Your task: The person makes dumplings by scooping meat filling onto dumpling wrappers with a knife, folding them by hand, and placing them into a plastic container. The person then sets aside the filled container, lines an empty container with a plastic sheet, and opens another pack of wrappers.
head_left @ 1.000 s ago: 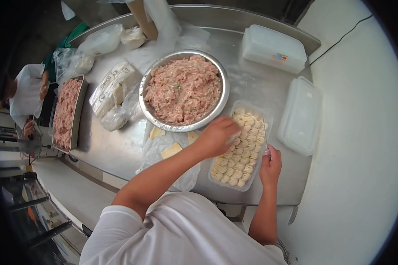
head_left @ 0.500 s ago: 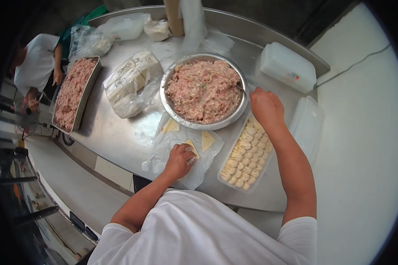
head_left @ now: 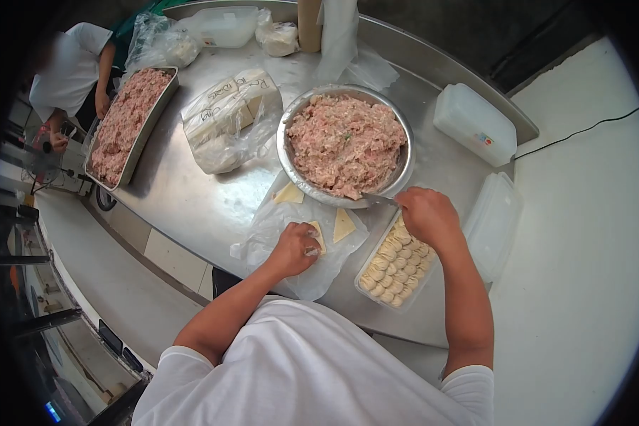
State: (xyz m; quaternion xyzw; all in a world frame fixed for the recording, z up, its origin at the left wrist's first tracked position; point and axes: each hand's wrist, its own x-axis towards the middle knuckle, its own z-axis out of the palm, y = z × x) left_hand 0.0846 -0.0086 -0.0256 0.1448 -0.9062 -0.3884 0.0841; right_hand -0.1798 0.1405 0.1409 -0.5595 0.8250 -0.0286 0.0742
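My left hand [head_left: 296,248] is closed on the edge of a pale dough wrapper [head_left: 320,236] above a crumpled plastic sheet [head_left: 263,231]. Two more wrappers lie on that sheet, one a triangular piece [head_left: 343,225] just right of my fingers, the other a yellowish piece [head_left: 289,193] nearer the bowl. My right hand [head_left: 427,215] grips a thin metal utensil [head_left: 378,199]; its tip is at the near rim of a steel bowl [head_left: 285,157], against the minced meat filling [head_left: 348,138]. Whether it is a knife or a spoon I cannot tell. Below that hand stands a clear tub of filled dumplings [head_left: 397,266] in rows.
A tray of minced meat [head_left: 131,124] stands at the left, near another person [head_left: 74,71] in white. A plastic-wrapped wrapper pack [head_left: 227,117] sits left of the bowl. At the right are a plastic container [head_left: 476,124], a clear lid [head_left: 493,220] and the wall.
My right hand has come down and toward me with the utensil, from the bowl's right side to its near rim. My left hand stays at the wrapper. The whole view has shifted slightly.
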